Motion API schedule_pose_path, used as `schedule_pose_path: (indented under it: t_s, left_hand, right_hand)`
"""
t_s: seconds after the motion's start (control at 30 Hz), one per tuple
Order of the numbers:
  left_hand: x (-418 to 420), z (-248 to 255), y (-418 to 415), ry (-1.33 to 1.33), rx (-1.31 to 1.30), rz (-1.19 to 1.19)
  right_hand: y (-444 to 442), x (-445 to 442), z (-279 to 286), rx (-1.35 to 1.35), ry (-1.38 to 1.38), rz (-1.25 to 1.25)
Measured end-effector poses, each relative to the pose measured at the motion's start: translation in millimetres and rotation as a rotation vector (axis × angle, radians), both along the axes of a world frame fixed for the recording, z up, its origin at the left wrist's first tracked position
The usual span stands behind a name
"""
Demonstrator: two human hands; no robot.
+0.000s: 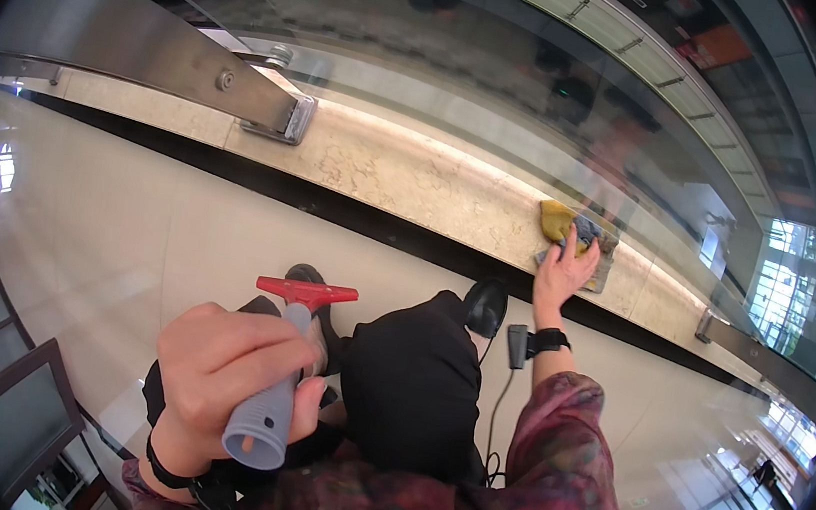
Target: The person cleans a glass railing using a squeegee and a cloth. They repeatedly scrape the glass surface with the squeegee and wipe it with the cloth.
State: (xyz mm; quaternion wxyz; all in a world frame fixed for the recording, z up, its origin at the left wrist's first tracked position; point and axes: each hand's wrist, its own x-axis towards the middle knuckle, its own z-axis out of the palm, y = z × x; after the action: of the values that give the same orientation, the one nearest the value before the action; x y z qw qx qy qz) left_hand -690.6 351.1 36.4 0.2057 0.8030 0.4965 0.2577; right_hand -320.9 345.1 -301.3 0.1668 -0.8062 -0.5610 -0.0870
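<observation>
My left hand (229, 370) is wrapped around the grey plastic handle (260, 427) of a scraper. Its red head (307, 292) points away from me, above the floor and my shoe. Farther off to the right, my right hand (566, 271) reaches down to a blue-grey cloth (587, 229), with its fingers over the bunched fabric. A yellow cloth (555, 219) lies against it, just left of my fingertips. Both cloths rest on a beige marble ledge (416, 180) at the foot of a glass panel (455, 102). The palm side of my right hand is hidden.
A brushed steel rail (167, 54) meets the ledge at a metal foot (279, 123); another steel rail (759, 352) stands at right. A dark recess (351, 222) runs under the ledge. A cable (499, 416) hangs near my right wrist. A dark-framed panel (20, 415) stands at lower left.
</observation>
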Motion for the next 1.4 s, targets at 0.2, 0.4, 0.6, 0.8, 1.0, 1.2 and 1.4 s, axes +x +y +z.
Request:
schedule_pose_path:
  t_s: [0.2,0.4,0.6,0.8,1.0,1.2,1.4]
  left_hand:
    - [0,1,3,-0.011,-0.054,-0.043]
    - [6,-3,9,0.072,-0.062,-0.002]
    - [12,-15,13,0.092,-0.139,0.036]
    - [22,-21,19,0.068,-0.135,0.040]
    - [21,-27,15,0.038,-0.079,0.077]
    - [18,-20,8,0.009,-0.081,0.080]
    - [21,-14,5,-0.025,-0.073,0.061]
  right_hand:
    - [76,-120,-5,-0.096,0.163,0.405]
    - [185,-279,-13,-0.154,0.287,1.048]
    - [202,-277,-11,-0.180,0.242,1.063]
    - [163,-126,2,-0.231,0.026,0.727]
    - [91,51,14,-0.225,-0.076,0.384]
    - [-10,193,-18,-0.343,-0.126,-0.047]
    - [-44,106,-14,-0.159,-0.138,-0.051]
